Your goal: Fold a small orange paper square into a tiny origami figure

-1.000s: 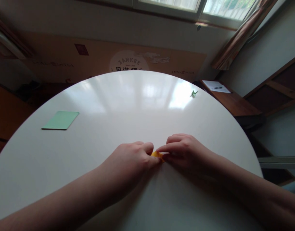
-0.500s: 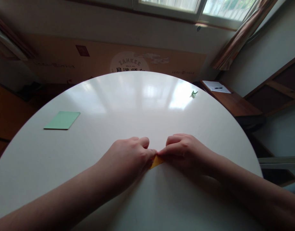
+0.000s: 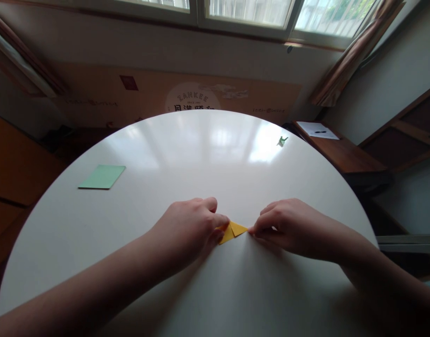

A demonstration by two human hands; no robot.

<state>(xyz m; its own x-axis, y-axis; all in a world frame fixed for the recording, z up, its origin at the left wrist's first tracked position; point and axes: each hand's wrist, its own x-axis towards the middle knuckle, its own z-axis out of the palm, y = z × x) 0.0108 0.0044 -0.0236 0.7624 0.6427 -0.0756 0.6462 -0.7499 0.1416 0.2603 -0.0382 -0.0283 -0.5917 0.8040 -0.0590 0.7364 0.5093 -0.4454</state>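
A small folded piece of yellow paper point(image 3: 232, 231) lies on the round white table point(image 3: 200, 154), near its front middle. My left hand point(image 3: 190, 229) is curled, with its fingertips pressing on the paper's left end. My right hand point(image 3: 288, 223) is curled too, its fingertips pinched together at the paper's right tip. Both forearms reach in from the bottom corners. The part of the paper under my left fingers is hidden.
A light green sheet point(image 3: 102, 177) lies flat at the table's left. A tiny green folded paper figure point(image 3: 281, 140) stands near the far right edge. Beyond, a wooden side table point(image 3: 341, 150) carries a white sheet and a pen.
My right hand has slid to the right along the yellow paper, so more of it shows. The left hand has stayed put. The camera tilted slightly up.
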